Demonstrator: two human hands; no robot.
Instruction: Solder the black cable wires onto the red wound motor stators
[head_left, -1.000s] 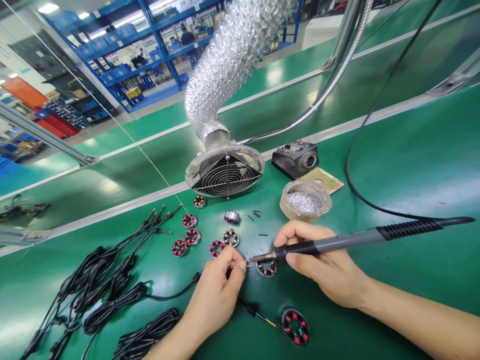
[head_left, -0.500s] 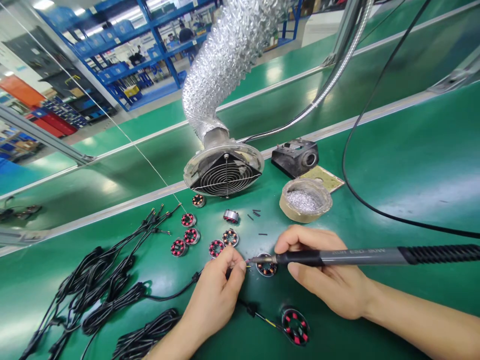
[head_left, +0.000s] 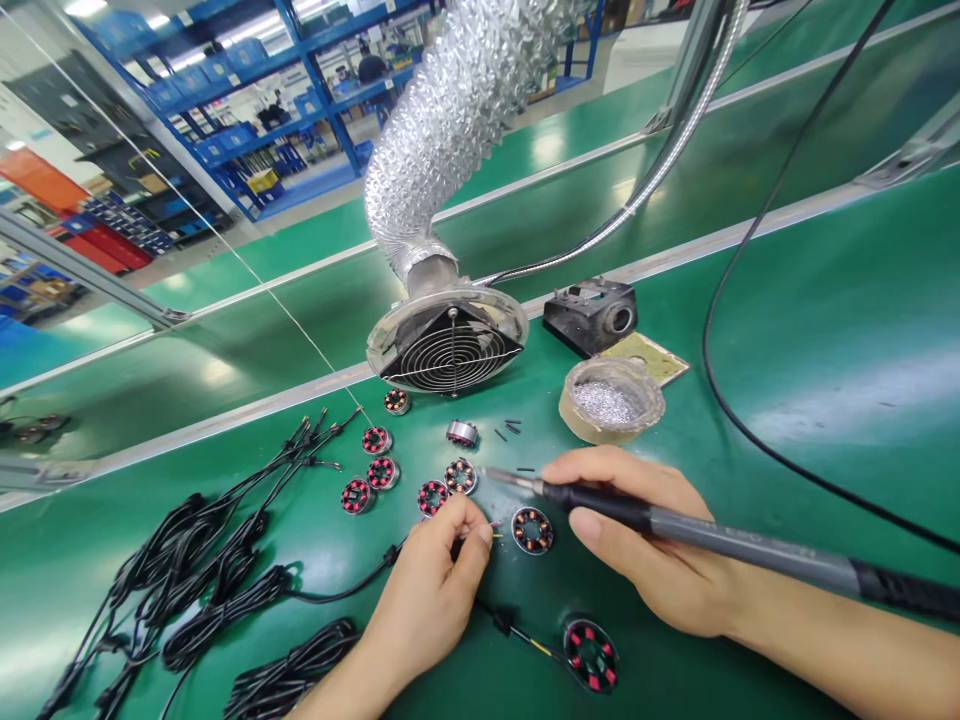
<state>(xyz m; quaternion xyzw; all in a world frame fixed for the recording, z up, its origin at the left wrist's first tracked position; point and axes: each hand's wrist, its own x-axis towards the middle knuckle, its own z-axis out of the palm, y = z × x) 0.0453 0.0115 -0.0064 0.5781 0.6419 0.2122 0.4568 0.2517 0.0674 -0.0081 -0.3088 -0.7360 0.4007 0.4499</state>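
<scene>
In my right hand (head_left: 652,540) is a soldering iron (head_left: 720,535), its metal tip raised near a small ring-shaped motor stator with copper windings (head_left: 460,476). My left hand (head_left: 435,580) pinches a black cable (head_left: 337,592), and thin coloured wire ends poke out past the fingertips. Just right of those ends another copper-wound stator (head_left: 532,530) lies flat on the bench. A stator with red windings (head_left: 591,655), joined to a black cable with a yellow wire, lies closer to me. Part of the held cable is hidden by my fingers.
Coiled black cables (head_left: 217,580) spread over the left of the green bench. Several more stators (head_left: 382,473) sit beyond my left hand. A fume extractor (head_left: 450,345) hangs at the back, with a tub of metal shavings (head_left: 611,400) and an iron stand (head_left: 592,315) to its right.
The soldering iron's tip has lifted away from the wire ends, up and slightly left, and its handle now slopes down to the right. My left hand has stayed in place.
</scene>
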